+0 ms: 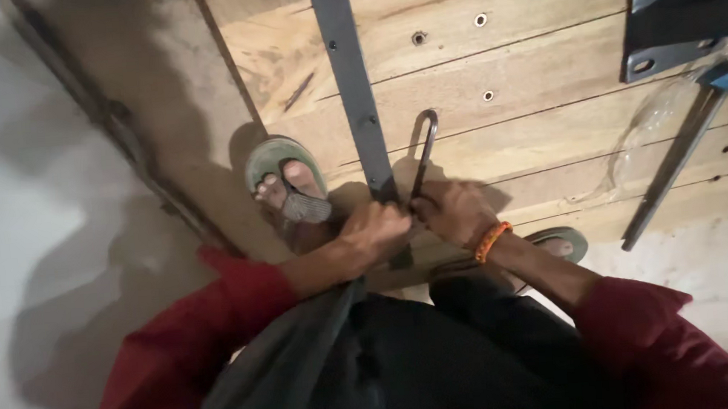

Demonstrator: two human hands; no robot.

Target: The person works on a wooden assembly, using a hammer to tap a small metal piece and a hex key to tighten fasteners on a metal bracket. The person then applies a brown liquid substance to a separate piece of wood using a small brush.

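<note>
Wooden planks [541, 55] filled the upper half of the frame, pale boards w/ dark seams and a few small holes. Across them ran a grey metal strip [350, 77], from top centre down to our hands at mid-frame. And there we were, both fists bunched together right at the strip's lower end!

Our left hand [376, 229] was closed tight, knuckles up, pressed at the base of the strip; what sat inside the fist, we couldn't tell. Our right hand [452, 211], touching the left, was wrapped round the lower end of a thin bent metal rod [425, 151]. That rod rose from the fist toward upper centre and ended in a narrow loop, lying just beside the strip on its right. An orange wristband [491, 240] sat on the right wrist, red sleeves [234, 299] on both arms, low in the frame.

Left of centre, our foot in a green sandal [284, 178] stood on the boards, toes showing, just beside the left hand. A second sandal [561, 240] peeked out right of centre, near the planks' lower edge.

Upper right corner: a dark metal bracket [676, 20] w/ bolt holes. Below it, a long metal bar [673, 166] slanted down toward centre right, next to a bit of clear plastic [645, 129]. Pale grey floor [6, 212] along the left side, w/ our shadow on it.
</note>
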